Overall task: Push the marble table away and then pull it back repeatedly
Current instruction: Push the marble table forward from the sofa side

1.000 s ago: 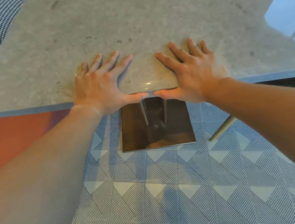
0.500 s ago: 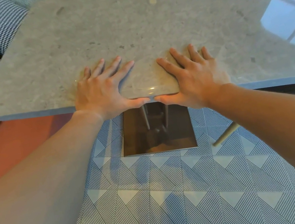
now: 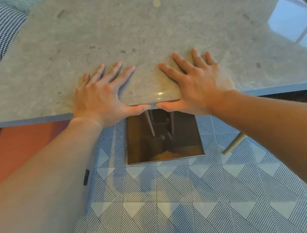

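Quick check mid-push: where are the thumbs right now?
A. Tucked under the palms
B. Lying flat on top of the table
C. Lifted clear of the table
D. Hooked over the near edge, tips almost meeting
D: the left hand and right hand lie palm-down on the table, while both thumbs curl over its near edge with their tips close together at the middle.

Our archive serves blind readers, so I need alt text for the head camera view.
Two bare hands, left hand and right hand, lie flat at the near edge of a grey marble table, thumbs hooked over its rim. Below are a patterned tile floor and the table's shiny base plate.
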### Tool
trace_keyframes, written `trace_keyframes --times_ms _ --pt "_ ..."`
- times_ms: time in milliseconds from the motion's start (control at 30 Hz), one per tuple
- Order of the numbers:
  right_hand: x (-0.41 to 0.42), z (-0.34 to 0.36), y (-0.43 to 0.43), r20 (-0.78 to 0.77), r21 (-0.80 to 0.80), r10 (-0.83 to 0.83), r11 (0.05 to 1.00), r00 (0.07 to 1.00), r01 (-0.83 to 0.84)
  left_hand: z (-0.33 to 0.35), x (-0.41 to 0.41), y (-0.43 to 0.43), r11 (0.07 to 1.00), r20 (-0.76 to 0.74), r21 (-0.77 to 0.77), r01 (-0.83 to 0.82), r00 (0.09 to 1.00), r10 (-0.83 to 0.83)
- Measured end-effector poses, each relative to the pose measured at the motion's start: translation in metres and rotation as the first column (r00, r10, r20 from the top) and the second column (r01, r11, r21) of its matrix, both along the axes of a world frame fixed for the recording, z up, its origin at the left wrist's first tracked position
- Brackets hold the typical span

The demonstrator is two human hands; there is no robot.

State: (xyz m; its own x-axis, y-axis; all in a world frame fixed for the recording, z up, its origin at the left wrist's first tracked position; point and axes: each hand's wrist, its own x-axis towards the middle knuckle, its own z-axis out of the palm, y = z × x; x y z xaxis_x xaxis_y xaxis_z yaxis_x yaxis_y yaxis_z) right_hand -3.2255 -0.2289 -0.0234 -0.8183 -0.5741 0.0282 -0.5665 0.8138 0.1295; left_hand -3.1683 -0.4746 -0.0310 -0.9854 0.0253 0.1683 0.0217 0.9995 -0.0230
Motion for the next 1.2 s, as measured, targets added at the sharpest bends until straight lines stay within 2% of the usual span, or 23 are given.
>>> trace_keyframes --times_ms 1200 --pt "-0.014 -0.007 -0.033 -0.022 -0.018 -0.044 0.999 0.999 0.044 -0.001 -0.023 -0.038 0.998 -0.019 -0.022 0.067 0.998 -0.067"
